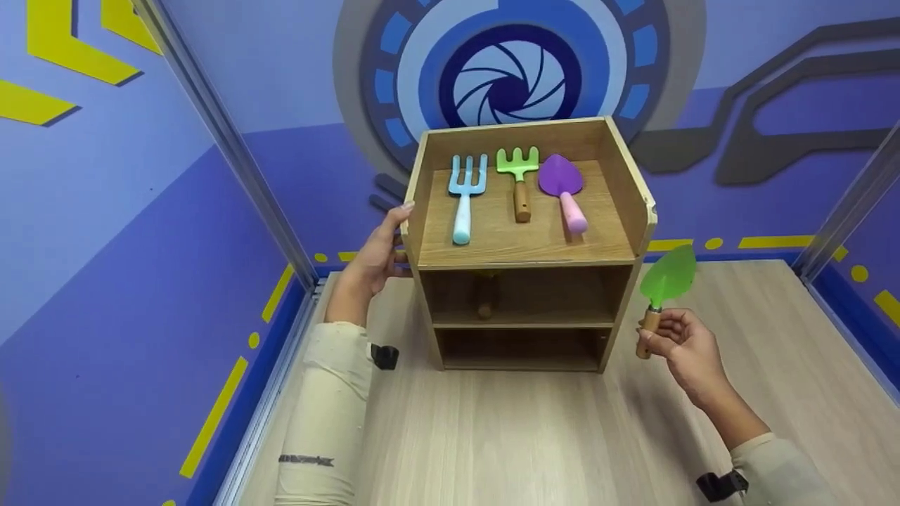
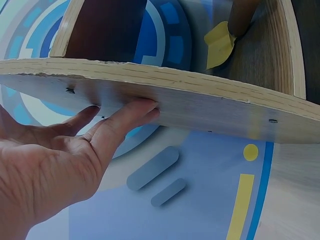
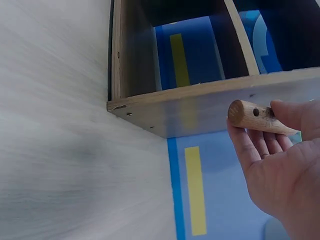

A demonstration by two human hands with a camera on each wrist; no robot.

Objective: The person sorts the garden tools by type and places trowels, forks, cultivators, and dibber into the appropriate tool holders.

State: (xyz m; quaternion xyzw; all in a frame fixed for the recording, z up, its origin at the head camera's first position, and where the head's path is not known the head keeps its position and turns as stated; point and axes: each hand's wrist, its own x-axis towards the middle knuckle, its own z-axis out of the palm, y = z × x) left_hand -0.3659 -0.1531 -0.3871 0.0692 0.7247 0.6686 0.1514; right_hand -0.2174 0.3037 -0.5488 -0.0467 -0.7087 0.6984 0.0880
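My right hand [image 1: 692,355] pinches the wooden handle [image 3: 255,116] of a green hand trowel [image 1: 669,275], its blade pointing up, just right of a small wooden shelf unit [image 1: 527,263]. My left hand [image 1: 376,256] rests its fingers against the unit's left side; in the left wrist view the extended fingers [image 2: 130,117] touch the outer panel. On the top shelf lie a blue hand fork [image 1: 464,200], a green hand rake [image 1: 520,179] with a wooden handle, and a purple trowel [image 1: 562,179] with a pink handle.
A tool with a wooden handle [image 1: 485,299] and yellow head [image 2: 220,45] lies on the middle shelf, partly in shadow. The unit stands on a pale wood-grain table [image 1: 520,436]. Printed blue panels [image 1: 295,169] and metal posts [image 1: 232,140] enclose the table.
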